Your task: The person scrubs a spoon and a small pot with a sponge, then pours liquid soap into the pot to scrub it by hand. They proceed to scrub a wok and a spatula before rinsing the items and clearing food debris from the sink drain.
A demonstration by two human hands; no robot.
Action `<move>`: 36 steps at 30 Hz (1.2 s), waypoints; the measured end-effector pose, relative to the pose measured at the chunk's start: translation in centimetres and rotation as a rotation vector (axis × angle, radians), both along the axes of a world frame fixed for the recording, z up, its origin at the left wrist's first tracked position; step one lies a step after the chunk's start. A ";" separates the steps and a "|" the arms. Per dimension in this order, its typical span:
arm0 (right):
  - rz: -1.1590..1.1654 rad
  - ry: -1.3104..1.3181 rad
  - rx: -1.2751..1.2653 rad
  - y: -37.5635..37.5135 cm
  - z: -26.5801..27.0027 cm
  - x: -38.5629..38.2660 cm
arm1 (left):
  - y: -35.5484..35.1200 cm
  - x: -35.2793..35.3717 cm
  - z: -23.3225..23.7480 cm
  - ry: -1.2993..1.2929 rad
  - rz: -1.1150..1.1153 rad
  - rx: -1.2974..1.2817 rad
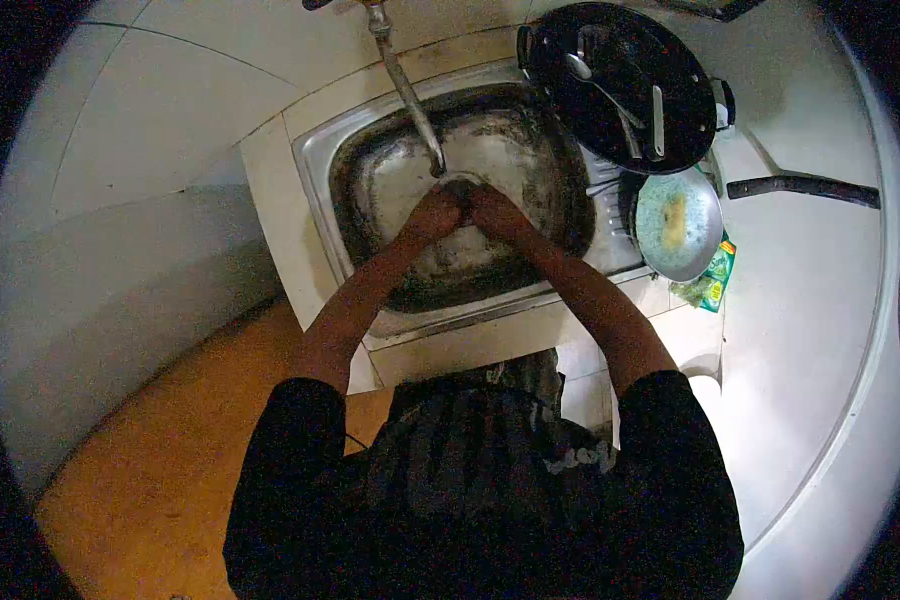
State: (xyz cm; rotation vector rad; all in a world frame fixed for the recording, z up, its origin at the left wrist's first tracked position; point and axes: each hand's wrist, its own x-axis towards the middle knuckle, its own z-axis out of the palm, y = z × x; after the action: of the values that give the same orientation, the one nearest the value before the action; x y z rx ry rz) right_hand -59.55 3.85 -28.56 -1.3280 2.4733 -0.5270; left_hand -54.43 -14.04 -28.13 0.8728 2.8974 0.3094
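Note:
Both my hands meet over the metal sink (505,262), just below the spout of the faucet (410,95). My left hand (435,212) and my right hand (492,212) touch or nearly touch at the fingertips. Their fingers are dark and blurred, so I cannot make out whether they hold anything. Dark stains ring the basin's inner wall.
Right of the sink sits a large black pan (620,60) holding a spoon (577,66) and other utensils. Below it are a bowl with a sponge-like yellowish patch (677,222) and a green packet (718,280). A dark handle (800,188) lies farther right.

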 end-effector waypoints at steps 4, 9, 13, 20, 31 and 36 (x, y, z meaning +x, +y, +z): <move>-0.125 -0.133 -0.182 0.1 -1.4 -0.7 | 0.6 -1.0 -0.1 0.088 0.081 0.208; 0.054 0.176 -0.123 -0.3 2.2 -0.4 | 0.1 -1.9 1.2 -0.349 -0.090 -0.353; 0.131 0.157 0.235 -1.0 1.9 0.1 | 0.4 -1.3 6.2 -0.166 -0.096 -0.058; -0.093 0.138 0.336 -1.7 -0.2 2.7 | 1.8 1.0 -5.0 -0.286 0.274 0.415; -0.054 0.091 0.607 -1.9 3.3 1.4 | 1.9 0.4 -1.4 -0.202 0.189 0.186; -0.090 0.245 0.099 -1.3 2.5 0.2 | 2.5 0.5 -5.4 -0.288 0.223 0.521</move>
State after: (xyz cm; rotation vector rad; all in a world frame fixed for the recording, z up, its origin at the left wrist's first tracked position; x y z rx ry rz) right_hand -59.31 2.53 -26.04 -1.3167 2.7270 -0.2706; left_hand -53.93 -11.57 -33.55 0.4930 2.6705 1.1440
